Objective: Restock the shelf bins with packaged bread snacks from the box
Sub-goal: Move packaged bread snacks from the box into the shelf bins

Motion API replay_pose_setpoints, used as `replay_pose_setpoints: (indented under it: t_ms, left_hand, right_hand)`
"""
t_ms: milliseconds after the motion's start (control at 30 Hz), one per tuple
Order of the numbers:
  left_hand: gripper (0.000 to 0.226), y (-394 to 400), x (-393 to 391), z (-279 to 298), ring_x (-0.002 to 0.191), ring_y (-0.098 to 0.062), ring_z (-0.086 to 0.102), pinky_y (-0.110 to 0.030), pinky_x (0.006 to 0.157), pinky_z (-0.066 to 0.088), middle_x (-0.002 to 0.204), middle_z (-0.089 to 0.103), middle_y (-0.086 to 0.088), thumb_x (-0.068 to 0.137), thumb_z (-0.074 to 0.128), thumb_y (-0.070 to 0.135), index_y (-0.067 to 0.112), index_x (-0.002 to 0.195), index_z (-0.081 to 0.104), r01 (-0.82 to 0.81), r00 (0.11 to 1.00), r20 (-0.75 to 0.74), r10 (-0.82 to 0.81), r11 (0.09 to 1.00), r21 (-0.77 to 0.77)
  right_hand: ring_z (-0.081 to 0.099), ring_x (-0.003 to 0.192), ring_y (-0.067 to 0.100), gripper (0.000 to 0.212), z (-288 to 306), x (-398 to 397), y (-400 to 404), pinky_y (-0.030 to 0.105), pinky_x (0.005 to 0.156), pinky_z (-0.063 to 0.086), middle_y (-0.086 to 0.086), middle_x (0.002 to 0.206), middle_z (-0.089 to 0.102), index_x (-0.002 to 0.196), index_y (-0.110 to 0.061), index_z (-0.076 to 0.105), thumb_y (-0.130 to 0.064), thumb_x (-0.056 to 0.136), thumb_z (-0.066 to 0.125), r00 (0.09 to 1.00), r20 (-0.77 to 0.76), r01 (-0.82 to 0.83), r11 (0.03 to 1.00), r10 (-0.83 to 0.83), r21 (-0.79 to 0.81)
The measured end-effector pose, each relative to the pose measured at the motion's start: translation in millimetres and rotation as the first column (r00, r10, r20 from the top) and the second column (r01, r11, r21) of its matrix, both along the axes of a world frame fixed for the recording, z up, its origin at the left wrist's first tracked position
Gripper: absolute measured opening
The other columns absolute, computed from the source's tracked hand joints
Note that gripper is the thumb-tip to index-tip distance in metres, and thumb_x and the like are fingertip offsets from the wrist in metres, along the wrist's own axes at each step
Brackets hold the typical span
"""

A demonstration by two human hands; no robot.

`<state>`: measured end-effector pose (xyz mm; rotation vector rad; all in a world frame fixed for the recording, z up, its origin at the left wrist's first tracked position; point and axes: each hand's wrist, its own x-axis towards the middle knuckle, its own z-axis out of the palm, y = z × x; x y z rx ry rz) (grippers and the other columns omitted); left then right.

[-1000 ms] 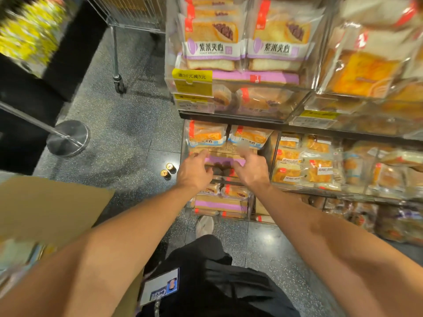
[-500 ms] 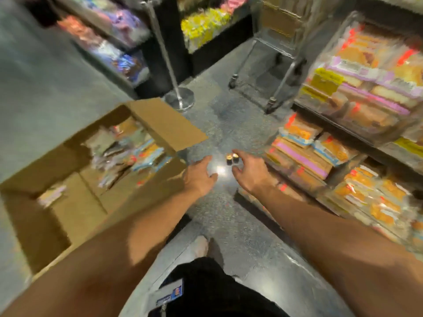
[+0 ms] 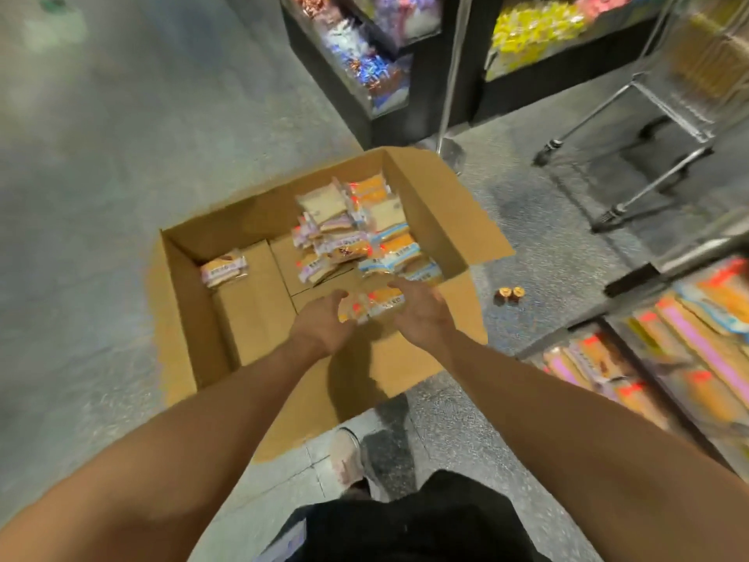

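Over the box [image 3: 190,318], left hand [image 3: 322,326] and right hand [image 3: 421,314] hover, fingers spread and empty (blurry, admittedly); slippery packets [image 3: 373,304] could squirt free if grabbed carelessly.

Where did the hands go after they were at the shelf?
Both hands swung left from the shelf bins to the cardboard box. Now the left hand and right hand reach toward a bread packet between them; a grip isn't clear. The box and two small floor items stayed put.
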<state>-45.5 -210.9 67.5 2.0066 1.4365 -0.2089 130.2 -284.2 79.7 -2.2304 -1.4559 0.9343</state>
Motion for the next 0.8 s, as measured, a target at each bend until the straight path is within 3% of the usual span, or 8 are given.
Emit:
replay_pose_setpoints:
  t_ms: [333,467,567,633,733,800]
  left_hand:
    - [0.05,67,-40,-63,0.114,-0.025,0.06,-0.026,0.084,0.044,0.131,0.063,-0.005,0.095,0.058,0.033,0.028,0.143,0.046,-0.103,0.994,-0.058,0.094,0.981,-0.164]
    - [0.047,85,-35,-106,0.096,-0.022,0.064,-0.022,0.073,0.045,0.132,0.062,-0.003,0.095,0.057,0.027,0.026,0.141,0.048,-0.171,0.984,-0.079,0.157,0.96,-0.222]
    - [0.047,92,-34,-146,0.085,-0.02,0.06,-0.02,0.066,0.043,0.135,0.06,-0.002,0.095,0.06,0.026,0.026,0.14,0.049,-0.239,0.969,-0.12,0.214,0.937,-0.257]
    - [0.048,95,-34,-174,0.088,-0.019,0.056,-0.024,0.072,0.042,0.136,0.058,-0.006,0.094,0.061,0.024,0.025,0.14,0.05,-0.274,0.959,-0.147,0.242,0.922,-0.273]
    - [0.053,97,-37,-210,0.119,-0.027,0.054,-0.031,0.095,0.044,0.139,0.055,-0.009,0.093,0.065,0.024,0.02,0.143,0.048,-0.253,0.962,-0.17,0.212,0.925,-0.284]
    - [0.057,99,-37,-228,0.124,-0.029,0.052,-0.034,0.1,0.043,0.14,0.054,-0.007,0.092,0.066,0.022,0.021,0.144,0.046,-0.26,0.962,-0.164,0.219,0.918,-0.299]
  right_hand:
    - [0.062,0.11,0.03,0.048,-62,-3,80,0.038,0.089,0.053,0.011,0.119,0.065,0.137,-0.018,0.055,-0.015,0.09,0.067,0.979,0.126,-0.135,0.974,0.159,-0.18]
    - [0.064,0.105,0.029,0.051,-102,18,115,0.037,0.084,0.055,0.009,0.118,0.067,0.137,-0.022,0.055,-0.009,0.089,0.066,0.972,0.132,-0.157,0.955,0.195,-0.252]
    - [0.062,0.111,0.029,0.053,-140,33,135,0.039,0.091,0.054,0.008,0.123,0.065,0.136,-0.022,0.055,-0.004,0.087,0.065,0.944,0.161,-0.229,0.924,0.288,-0.306]
    - [0.057,0.12,0.029,0.058,-163,40,143,0.042,0.098,0.051,0.007,0.132,0.061,0.139,-0.022,0.053,0.001,0.086,0.06,0.927,0.149,-0.278,0.899,0.343,-0.339]
    - [0.043,0.136,0.03,0.064,-189,47,155,0.04,0.109,0.04,0.008,0.15,0.047,0.146,-0.017,0.047,0.007,0.087,0.054,0.892,0.109,-0.369,0.844,0.44,-0.389]
    - [0.036,0.14,0.032,0.065,-203,50,160,0.039,0.111,0.036,0.011,0.155,0.039,0.146,-0.013,0.046,0.009,0.086,0.052,0.851,0.089,-0.441,0.796,0.518,-0.415]
